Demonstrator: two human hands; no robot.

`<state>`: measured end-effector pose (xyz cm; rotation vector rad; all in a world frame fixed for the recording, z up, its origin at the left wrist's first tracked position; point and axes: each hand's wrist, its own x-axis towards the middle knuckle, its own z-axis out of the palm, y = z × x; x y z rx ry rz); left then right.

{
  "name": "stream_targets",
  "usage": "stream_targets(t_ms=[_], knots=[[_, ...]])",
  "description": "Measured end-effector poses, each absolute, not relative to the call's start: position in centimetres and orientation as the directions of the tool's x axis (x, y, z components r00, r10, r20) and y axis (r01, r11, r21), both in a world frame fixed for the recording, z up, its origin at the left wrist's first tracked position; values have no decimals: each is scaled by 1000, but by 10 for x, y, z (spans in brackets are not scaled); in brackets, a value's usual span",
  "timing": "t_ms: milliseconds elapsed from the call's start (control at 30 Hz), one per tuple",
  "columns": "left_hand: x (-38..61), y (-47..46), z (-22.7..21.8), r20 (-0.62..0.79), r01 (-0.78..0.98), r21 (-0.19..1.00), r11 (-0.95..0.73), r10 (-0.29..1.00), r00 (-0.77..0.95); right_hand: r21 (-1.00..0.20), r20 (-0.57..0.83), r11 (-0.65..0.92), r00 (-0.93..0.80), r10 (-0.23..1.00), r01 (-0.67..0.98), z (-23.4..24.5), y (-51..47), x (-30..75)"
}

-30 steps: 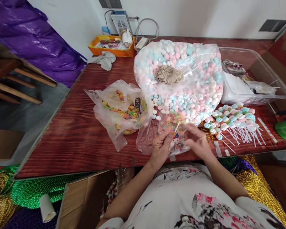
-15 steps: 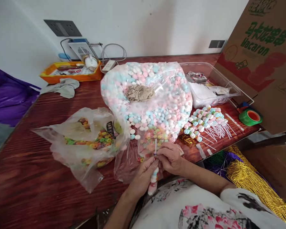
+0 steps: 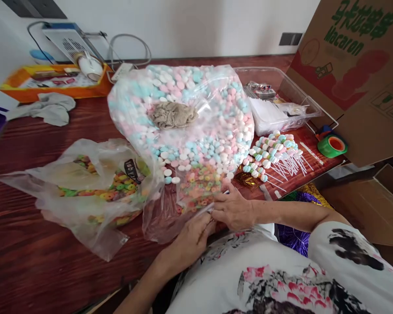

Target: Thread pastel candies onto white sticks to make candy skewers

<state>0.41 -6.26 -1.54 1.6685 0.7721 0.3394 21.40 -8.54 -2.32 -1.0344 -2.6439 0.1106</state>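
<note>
My left hand (image 3: 194, 233) and my right hand (image 3: 232, 209) meet at the table's near edge, both closed on a thin white stick (image 3: 212, 203) that lies tilted between them. The candies on that stick are hidden under my left hand. Just beyond my fingers lies a small clear bag of coloured ring candies (image 3: 196, 189). Behind it sits a big clear bag of pink, blue and white round candies (image 3: 183, 117) with a beige cloth (image 3: 173, 114) on top.
A crumpled bag of ring candies (image 3: 91, 187) lies at the left. Finished candy skewers (image 3: 275, 155) are piled at the right, by a green tape roll (image 3: 332, 146), a clear tray (image 3: 281, 109) and a cardboard box (image 3: 356, 69). An orange tray (image 3: 52, 80) stands at the back.
The camera has swung right and down. The stick stood upright between my hands half a second ago; it now lies tilted and lower, with the candies hidden under my left hand.
</note>
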Motion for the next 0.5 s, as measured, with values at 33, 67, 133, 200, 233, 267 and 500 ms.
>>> stream_targets(t_ms=[33,67,133,200,233,267,500], knots=[[5,-66,-17,-57,350,894,-278,706,706,-265,187,659,-632,752,704,-25,-90,211],[5,-68,-19,49,392,810,-436,717,696,-337,137,578,-568,811,743,-25,-94,207],[3,-72,-23,155,435,687,-583,702,695,-416,123,458,-451,884,786,-23,-105,201],[0,-72,-25,143,427,720,-547,720,679,-403,229,424,-359,905,811,-21,-114,196],[-2,-70,-25,93,412,785,-463,745,661,-372,300,436,-338,892,819,-20,-118,195],[-4,-68,-25,1,390,859,-333,762,648,-337,358,466,-346,867,818,-20,-121,195],[-4,-55,-20,-535,381,803,459,272,800,-282,407,708,-587,699,647,-36,-124,209]])
